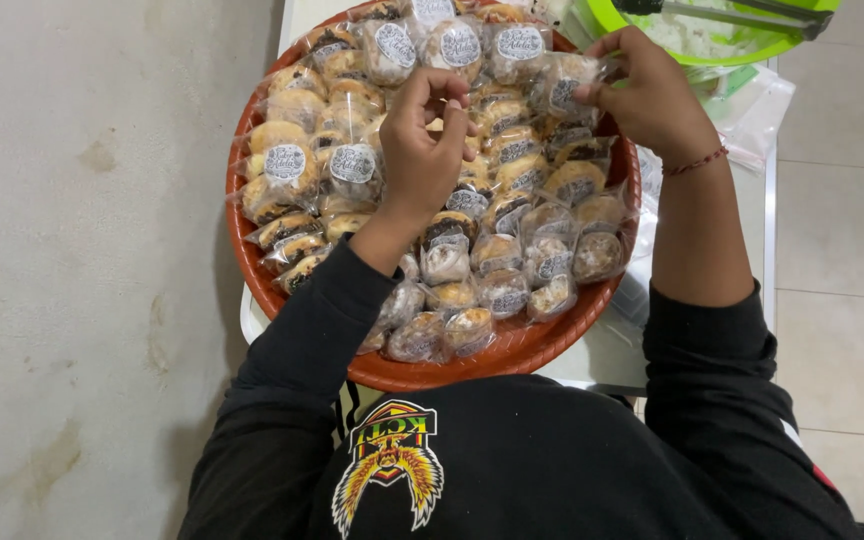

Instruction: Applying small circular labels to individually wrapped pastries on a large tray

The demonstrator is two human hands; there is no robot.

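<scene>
Pinching one wrapped pastry (564,84) with your right hand (647,95) keeps it lifted over the orange tray's (422,372) far edge; your left hand (424,140) hovers curled above the packed pastries (472,260), fingertips together, grasping nothing I can discern.

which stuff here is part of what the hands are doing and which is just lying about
In hand:
- left hand, over the wrapped pastries
- right hand, pinching one clear packet
- round orange tray holding them

Lying about:
- green bowl with metal tongs
- loose clear plastic bags
- white table
</scene>
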